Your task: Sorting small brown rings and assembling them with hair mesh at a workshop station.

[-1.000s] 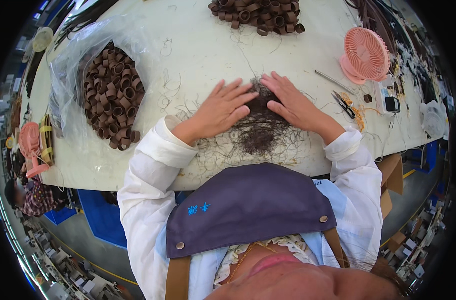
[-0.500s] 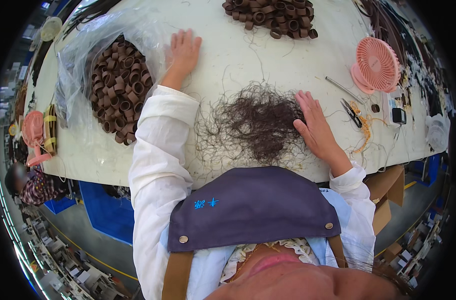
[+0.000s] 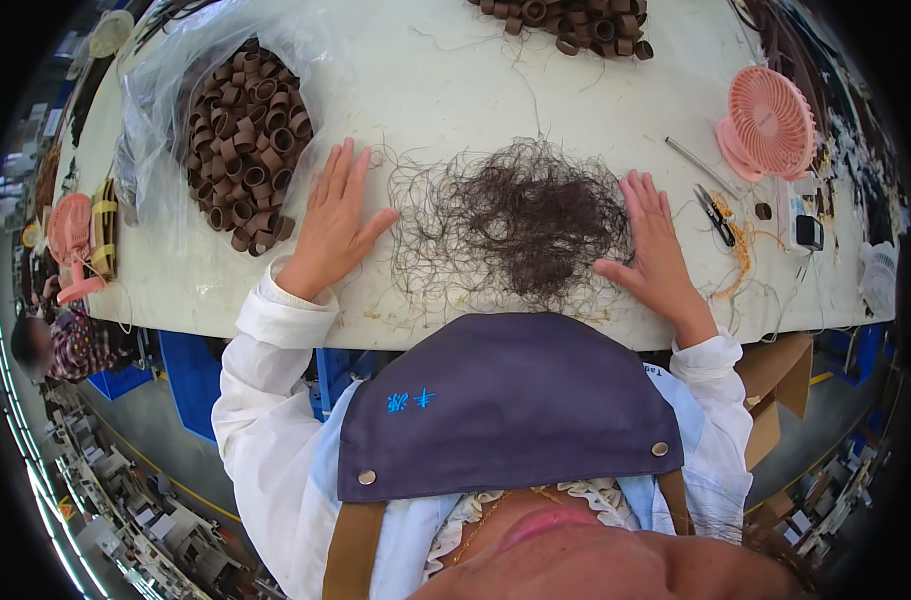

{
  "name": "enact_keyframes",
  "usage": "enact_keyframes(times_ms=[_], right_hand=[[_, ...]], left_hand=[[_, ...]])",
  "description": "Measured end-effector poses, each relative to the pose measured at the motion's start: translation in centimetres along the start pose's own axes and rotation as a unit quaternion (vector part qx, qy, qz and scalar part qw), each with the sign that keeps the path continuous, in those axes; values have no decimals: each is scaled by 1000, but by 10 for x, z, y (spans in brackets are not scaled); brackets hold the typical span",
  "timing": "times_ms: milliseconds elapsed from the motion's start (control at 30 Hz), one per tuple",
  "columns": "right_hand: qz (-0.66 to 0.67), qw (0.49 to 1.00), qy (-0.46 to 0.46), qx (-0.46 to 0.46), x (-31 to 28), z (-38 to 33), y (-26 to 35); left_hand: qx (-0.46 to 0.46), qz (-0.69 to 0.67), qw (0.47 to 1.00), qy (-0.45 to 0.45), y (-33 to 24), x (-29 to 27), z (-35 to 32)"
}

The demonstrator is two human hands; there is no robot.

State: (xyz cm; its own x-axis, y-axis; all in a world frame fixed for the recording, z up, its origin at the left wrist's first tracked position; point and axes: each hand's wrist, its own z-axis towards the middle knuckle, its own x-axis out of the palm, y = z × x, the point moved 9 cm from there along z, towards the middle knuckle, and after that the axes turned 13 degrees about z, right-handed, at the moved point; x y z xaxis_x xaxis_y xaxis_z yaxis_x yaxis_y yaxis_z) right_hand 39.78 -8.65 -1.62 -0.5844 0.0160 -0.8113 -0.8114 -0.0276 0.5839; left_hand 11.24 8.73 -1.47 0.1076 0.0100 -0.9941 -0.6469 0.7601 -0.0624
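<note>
A loose tangle of dark brown threads (image 3: 545,225) lies on the pale tabletop in front of me, dense at the middle and wispy toward its left. My left hand (image 3: 333,222) rests flat on the table just left of the wisps, fingers stretched out and thumb spread. On the other side, my right hand (image 3: 657,245) lies with its fingers extended against the tangle's right edge. Neither hand holds anything. Close beyond my left hand sits a clear plastic bag (image 3: 153,200) with many brown ring-shaped loops (image 3: 243,150) in its mouth.
More brown loops (image 3: 585,22) are heaped at the far side. To the right are a pink fan (image 3: 770,122), a metal rod (image 3: 700,165), black-handled snips (image 3: 715,217) and orange cord (image 3: 743,255). A second pink fan (image 3: 71,240) stands at the left edge.
My left hand has come back toward me from beside the bag to the tangle's left side. My right hand stays at the right edge, and the tangle looks slightly more gathered.
</note>
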Motion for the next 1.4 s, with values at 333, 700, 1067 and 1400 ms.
enact_keyframes(times_ms=[333,700,1067,1400], right_hand=[[132,986,47,-90,35,28,57],[-16,1000,17,-12,9,-22,22],[-17,994,16,-103,63,51,55],[113,978,45,-171,59,54,69]], left_hand=[[163,-64,984,26,-127,18,14],[102,-15,992,69,-79,7,-47],[125,-132,983,-12,-148,21,48],[41,-153,983,-97,-130,11,55]])
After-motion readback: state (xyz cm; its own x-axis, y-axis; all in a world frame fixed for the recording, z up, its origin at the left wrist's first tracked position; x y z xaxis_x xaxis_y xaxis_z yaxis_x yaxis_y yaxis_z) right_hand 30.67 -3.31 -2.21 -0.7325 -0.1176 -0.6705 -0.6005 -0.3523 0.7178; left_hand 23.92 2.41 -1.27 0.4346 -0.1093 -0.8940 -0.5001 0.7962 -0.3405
